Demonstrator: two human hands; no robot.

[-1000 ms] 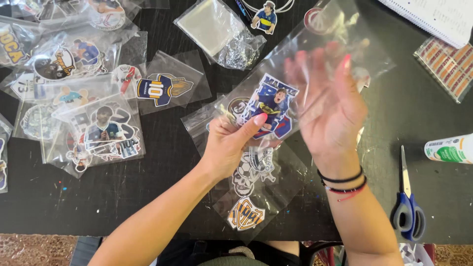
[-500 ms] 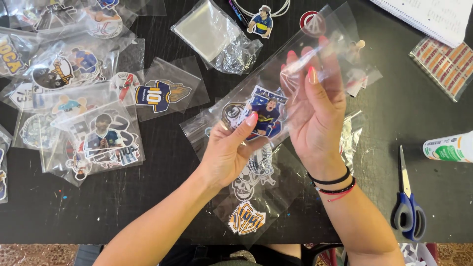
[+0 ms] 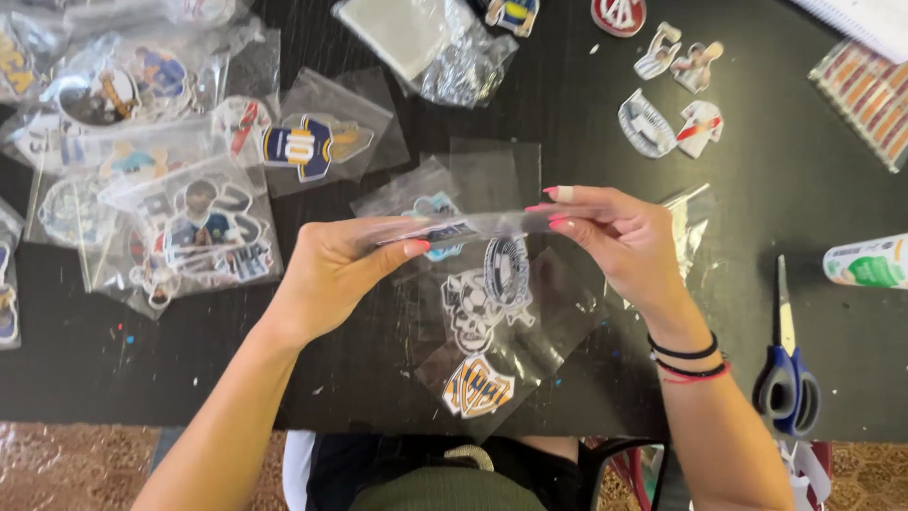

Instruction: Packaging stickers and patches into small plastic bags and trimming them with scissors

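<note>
Sideways, a clear plastic sleeve with a blue sticker inside [image 3: 454,227] stretches edge-on between both hands above the black bench [image 3: 189,369], long axis left to right. Left hand [image 3: 336,270] and right hand [image 3: 615,237] each hold a pinched grip on one end. Its print is foreshortened and unreadable. Beneath lie clear-bagged stickers [image 3: 492,322]; blue-handled scissors [image 3: 785,369] rest at right.
</note>
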